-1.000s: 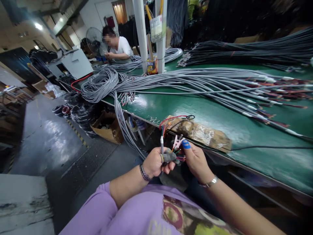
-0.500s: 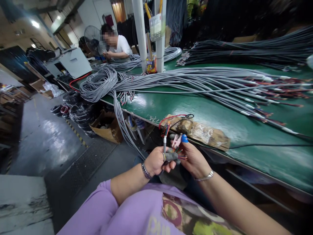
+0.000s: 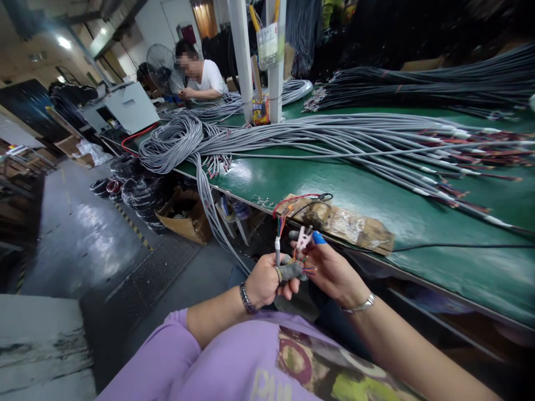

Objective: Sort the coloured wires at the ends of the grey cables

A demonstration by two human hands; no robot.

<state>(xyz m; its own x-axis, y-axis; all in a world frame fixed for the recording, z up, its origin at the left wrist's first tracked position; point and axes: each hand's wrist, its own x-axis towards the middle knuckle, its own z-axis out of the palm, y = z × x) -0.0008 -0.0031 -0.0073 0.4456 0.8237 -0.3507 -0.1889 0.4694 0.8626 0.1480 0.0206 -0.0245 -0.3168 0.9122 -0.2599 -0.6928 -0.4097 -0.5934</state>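
Note:
My left hand [image 3: 264, 281] is closed around the end of a grey cable [image 3: 277, 249], whose coloured wires fan out above the fist; a grey cover sits on its thumb. My right hand [image 3: 330, 267], with a blue cap on one fingertip, pinches a small pink clip tool [image 3: 304, 237] against those coloured wires. Both hands hover just in front of the green table's [image 3: 334, 192] near edge, over my lap. Red and black leads [image 3: 292, 200] run from the wires to a taped cardboard pad [image 3: 346, 225] on the table.
Long bundles of grey cables [image 3: 334, 139] with stripped coloured ends cover the table; dark cable bundles [image 3: 418, 83] lie behind. Two white posts [image 3: 242, 55] stand at the back. A person in a white shirt [image 3: 203, 78] works at the far end. Cardboard boxes [image 3: 184, 214] and coils sit on the floor.
My right hand has drawn in closer to the left fist and lifted the pink clip tool onto the wire ends. The left hand has stayed about where it was.

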